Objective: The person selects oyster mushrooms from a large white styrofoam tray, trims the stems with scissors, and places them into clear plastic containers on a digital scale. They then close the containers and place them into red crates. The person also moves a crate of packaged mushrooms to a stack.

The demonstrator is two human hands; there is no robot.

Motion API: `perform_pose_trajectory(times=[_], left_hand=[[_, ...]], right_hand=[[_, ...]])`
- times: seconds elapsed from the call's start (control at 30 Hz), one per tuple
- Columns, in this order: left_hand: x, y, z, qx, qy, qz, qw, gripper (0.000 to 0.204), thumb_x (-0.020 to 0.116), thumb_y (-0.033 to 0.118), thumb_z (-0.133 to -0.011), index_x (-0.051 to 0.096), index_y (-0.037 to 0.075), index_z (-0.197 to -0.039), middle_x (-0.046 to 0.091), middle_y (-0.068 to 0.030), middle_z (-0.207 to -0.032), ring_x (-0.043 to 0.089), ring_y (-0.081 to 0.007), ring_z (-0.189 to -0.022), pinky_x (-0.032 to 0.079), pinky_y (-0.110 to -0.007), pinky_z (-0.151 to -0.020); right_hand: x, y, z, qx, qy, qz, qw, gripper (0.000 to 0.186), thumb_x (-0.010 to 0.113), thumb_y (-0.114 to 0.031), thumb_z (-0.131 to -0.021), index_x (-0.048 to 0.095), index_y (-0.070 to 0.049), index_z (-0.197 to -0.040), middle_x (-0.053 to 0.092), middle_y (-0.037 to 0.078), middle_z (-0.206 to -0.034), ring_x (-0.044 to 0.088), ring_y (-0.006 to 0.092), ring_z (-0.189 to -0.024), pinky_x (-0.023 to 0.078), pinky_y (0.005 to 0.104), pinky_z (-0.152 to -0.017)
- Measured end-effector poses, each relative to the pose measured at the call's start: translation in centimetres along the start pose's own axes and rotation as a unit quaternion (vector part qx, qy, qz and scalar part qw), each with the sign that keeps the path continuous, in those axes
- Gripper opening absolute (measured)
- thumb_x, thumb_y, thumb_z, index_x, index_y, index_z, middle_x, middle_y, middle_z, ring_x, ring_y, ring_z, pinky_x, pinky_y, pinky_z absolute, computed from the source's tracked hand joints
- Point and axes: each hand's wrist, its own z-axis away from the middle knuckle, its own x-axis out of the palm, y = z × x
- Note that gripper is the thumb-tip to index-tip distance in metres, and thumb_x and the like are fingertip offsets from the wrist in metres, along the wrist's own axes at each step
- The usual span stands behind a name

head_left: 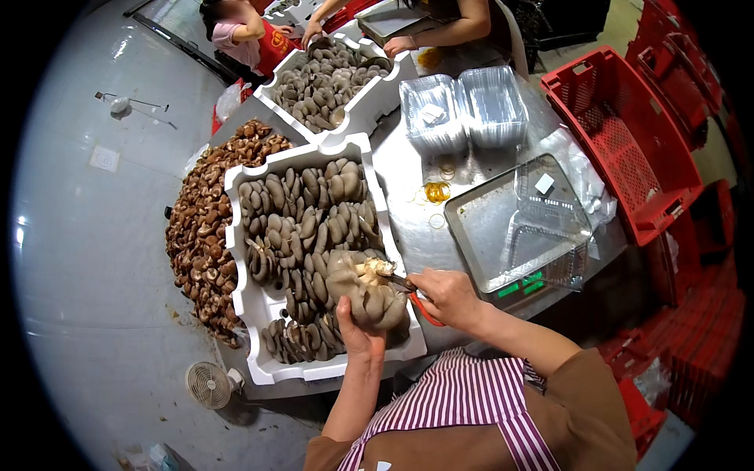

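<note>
My left hand point(360, 336) grips a cluster of grey oyster mushrooms point(378, 304) from below, its pale stem base turned to the right. Closed around red-handled scissors point(426, 310), my right hand point(449, 298) has the blades against that stem base. Both hands are over the near right corner of a white foam box point(238, 271), which holds rows of more oyster mushrooms point(302, 220). The cluster hides part of the box's contents and its right wall.
Brown mushrooms point(200, 235) are heaped left of the box. Beyond it stands another foam box point(363, 116), with people's hands near it. To the right are stacked clear containers point(495, 110), rubber bands point(437, 193), a metal tray point(481, 235) on a scale, and a red crate point(577, 94).
</note>
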Motion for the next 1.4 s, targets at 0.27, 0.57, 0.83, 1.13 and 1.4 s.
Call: perform_pose_trajectory(times=[0.27,0.57,0.83,1.13,1.4], left_hand=[[-2.4,-1.3,-0.8,0.055,-0.002,-0.021,0.998,0.066,0.071,0.029,-0.082,0.043,0.006,-0.137,0.055,-0.0094,-0.126,0.057,-0.0242,-0.117,0.050,-0.041,-0.099],[0.6,-1.4,0.5,0.106,0.003,0.016,0.994,0.067,0.071,0.024,-0.084,0.037,0.010,-0.140,0.050,-0.0082,-0.131,0.052,-0.0229,-0.121,0.044,-0.040,-0.104],[-3.6,-1.8,-0.5,0.040,0.040,0.008,0.998,0.069,0.070,0.026,-0.086,0.035,0.009,-0.142,0.048,-0.0102,-0.134,0.050,-0.0256,-0.125,0.043,-0.043,-0.106],[-1.8,-1.2,0.5,0.124,0.017,-0.122,0.985,0.070,0.070,0.026,-0.083,0.035,0.006,-0.141,0.052,-0.0096,-0.129,0.055,-0.0260,-0.118,0.046,-0.041,-0.101],[-2.8,-0.3,1.0,0.220,-0.040,-0.323,0.919,0.075,0.076,0.021,-0.079,0.034,0.003,-0.139,0.051,-0.0092,-0.127,0.053,-0.0201,-0.115,0.043,-0.034,-0.100]], right_hand=[[0.7,-0.4,-1.0,0.028,0.024,0.019,0.999,0.036,0.072,-0.016,-0.077,0.061,-0.008,-0.111,0.059,0.011,-0.092,0.062,0.0313,-0.086,0.051,0.0414,-0.072],[0.3,-0.5,-2.7,-0.015,0.028,0.048,0.998,0.030,0.069,-0.005,-0.071,0.063,-0.007,-0.100,0.061,0.010,-0.080,0.063,0.0313,-0.075,0.051,0.0407,-0.067],[2.6,1.5,-0.6,-0.011,-0.038,0.029,0.999,0.019,0.066,-0.014,-0.080,0.061,-0.006,-0.097,0.064,0.014,-0.080,0.065,0.0346,-0.072,0.051,0.0447,-0.062],[2.8,1.2,0.7,0.035,-0.028,-0.027,0.999,0.022,0.066,-0.019,-0.083,0.064,-0.005,-0.100,0.065,0.017,-0.081,0.065,0.0365,-0.075,0.052,0.0456,-0.066],[-2.1,-0.5,-0.4,0.248,-0.265,-0.276,0.890,0.042,0.070,-0.030,-0.090,0.058,-0.001,-0.118,0.061,0.008,-0.079,0.059,0.0155,-0.069,0.047,0.0336,-0.061]])
